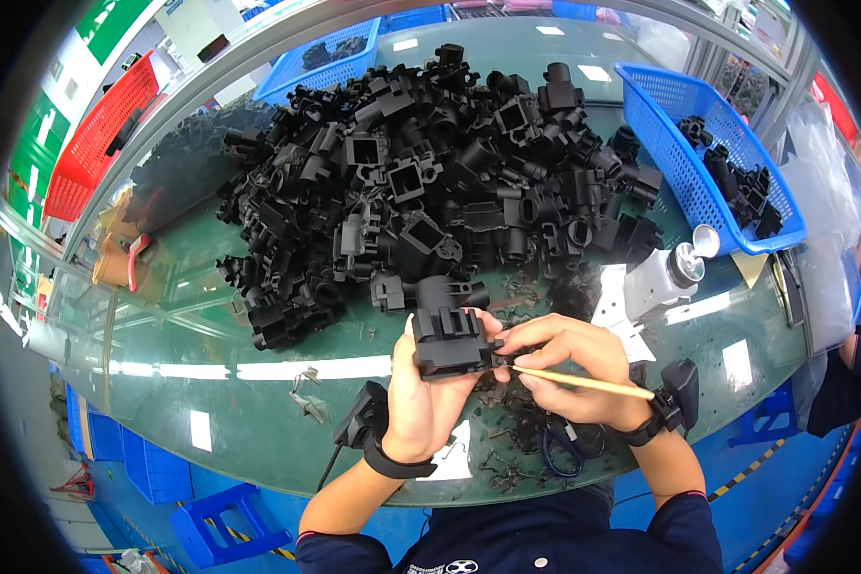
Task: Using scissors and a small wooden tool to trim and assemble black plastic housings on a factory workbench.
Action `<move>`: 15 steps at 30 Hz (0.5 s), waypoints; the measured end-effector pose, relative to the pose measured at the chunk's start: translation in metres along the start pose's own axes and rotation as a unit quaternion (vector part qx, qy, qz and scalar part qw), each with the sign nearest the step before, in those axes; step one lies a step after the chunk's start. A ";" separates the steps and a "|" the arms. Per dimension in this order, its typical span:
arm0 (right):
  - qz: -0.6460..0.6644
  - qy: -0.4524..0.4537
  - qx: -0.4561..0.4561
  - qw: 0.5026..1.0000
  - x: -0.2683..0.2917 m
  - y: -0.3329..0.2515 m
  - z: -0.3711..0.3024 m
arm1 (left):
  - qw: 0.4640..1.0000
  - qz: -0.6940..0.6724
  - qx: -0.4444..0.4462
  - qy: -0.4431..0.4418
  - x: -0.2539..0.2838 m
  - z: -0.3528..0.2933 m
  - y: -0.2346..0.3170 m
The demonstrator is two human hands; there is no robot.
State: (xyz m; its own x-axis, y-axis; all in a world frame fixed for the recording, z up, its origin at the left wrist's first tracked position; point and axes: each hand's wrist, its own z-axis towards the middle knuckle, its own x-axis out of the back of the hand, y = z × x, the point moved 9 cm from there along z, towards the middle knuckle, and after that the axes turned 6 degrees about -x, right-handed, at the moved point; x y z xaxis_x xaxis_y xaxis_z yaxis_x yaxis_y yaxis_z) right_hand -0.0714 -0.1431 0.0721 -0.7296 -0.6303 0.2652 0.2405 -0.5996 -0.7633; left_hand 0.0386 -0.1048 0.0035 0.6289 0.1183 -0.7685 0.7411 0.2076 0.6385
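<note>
My left hand [421, 407] grips a black moulded plastic housing [447, 335], raised over the near part of the table. The housing has a blocky lower body and a round tube on its far side. In my right hand [584, 368] is a thin wooden stick [584, 383], pinched between thumb and fingers. Its narrow tip points at the housing's right side; whether it touches cannot be made out. My right fingertips are right beside that same side. Both wrists carry black strapped-on devices.
A large heap of similar black housings [407, 182] fills the far middle. At right stand a white bottle [652, 285] with its cap flipped up and a blue basket [698, 182] of parts. Dark-handled scissors [564, 450] lie among black scraps near me. A red basket [100, 134] is far left.
</note>
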 end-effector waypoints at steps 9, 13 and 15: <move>-0.129 0.107 0.029 0.985 -0.002 -0.003 -0.008 | 0.999 0.011 -0.015 0.032 0.010 0.002 -0.003; 0.015 0.112 -0.081 0.990 0.003 0.019 -0.011 | 0.996 -0.075 0.012 0.051 0.011 0.003 -0.008; 0.040 0.089 -0.087 0.991 0.004 0.022 -0.010 | 0.995 -0.082 0.027 0.057 0.014 0.003 -0.011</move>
State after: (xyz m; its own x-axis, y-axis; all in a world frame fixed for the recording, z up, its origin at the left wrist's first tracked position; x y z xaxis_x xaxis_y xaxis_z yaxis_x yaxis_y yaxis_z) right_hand -0.0753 -0.1542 0.0507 -0.8179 -0.5660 0.1032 0.1999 -0.4478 -0.8715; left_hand 0.0399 -0.1085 -0.0144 0.4701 0.1969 -0.8604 0.8450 0.1811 0.5032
